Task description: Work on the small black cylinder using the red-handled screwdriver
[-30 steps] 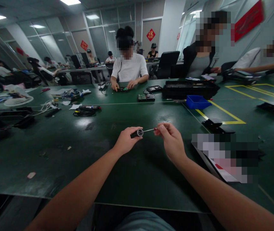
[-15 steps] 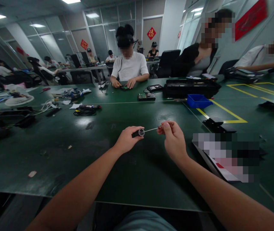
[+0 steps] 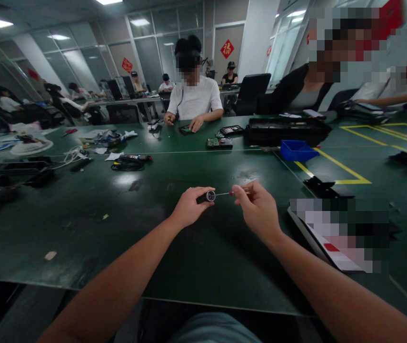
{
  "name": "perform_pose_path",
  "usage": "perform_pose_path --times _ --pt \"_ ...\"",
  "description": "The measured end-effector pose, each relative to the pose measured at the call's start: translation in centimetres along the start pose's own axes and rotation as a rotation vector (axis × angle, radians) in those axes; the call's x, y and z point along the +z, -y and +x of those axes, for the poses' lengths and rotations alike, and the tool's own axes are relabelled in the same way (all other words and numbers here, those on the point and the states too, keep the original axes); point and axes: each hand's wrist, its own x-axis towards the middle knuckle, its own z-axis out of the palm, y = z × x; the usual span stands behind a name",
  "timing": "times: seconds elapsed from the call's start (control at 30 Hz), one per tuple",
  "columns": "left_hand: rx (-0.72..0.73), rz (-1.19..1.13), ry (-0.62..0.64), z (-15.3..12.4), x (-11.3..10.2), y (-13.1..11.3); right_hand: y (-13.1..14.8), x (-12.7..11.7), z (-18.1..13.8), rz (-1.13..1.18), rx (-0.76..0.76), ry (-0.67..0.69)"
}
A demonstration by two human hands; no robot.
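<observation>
My left hand (image 3: 189,207) is closed round a short black cylinder (image 3: 210,196) with a pale ring at its open end; its exact kind does not show. That end faces toward me and to the right. Between the fingers of my right hand (image 3: 259,207) is a screwdriver (image 3: 223,194), with red showing on its handle and a thin metal shaft. The shaft points left, and its tip meets the ringed end of the cylinder. Whether the tip sits inside cannot be made out. Both hands are held above the green table (image 3: 189,257).
A notebook-like item (image 3: 317,238) lies right of my right arm. Beyond it are black brackets (image 3: 326,186), a blue bin (image 3: 298,151) and a long black tray (image 3: 287,131). A coiled black cable (image 3: 128,164) lies far left. Opposite, a person (image 3: 196,95) handles a circuit board.
My right hand's fingers have shifted on the screwdriver's handle, and more red shows. My left hand keeps its hold. The person opposite has lifted one hand off the board.
</observation>
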Motion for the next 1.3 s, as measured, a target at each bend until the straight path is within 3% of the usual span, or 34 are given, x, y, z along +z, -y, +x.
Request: perform_pose_path --times 0.37,0.63,0.83,1.13,1.3 --pt "0.010 0.034 0.020 -0.04 -0.06 0.22 0.28 -0.19 -0.08 -0.168 -0.109 -0.024" --pt "0.021 0.037 0.021 -0.03 0.03 0.57 0.54 -0.11 -0.24 -0.002 -0.208 0.081" --pt "0.019 0.028 0.029 -0.07 0.06 0.48 0.49 -0.34 -0.21 -0.061 -0.111 0.078" --pt "0.008 0.028 0.028 -0.02 -0.01 0.43 0.26 -0.21 -0.40 -0.015 -0.109 0.098" --pt "-0.008 0.047 0.022 -0.06 -0.05 0.18 -0.23 0.42 -0.19 0.234 0.029 0.010"
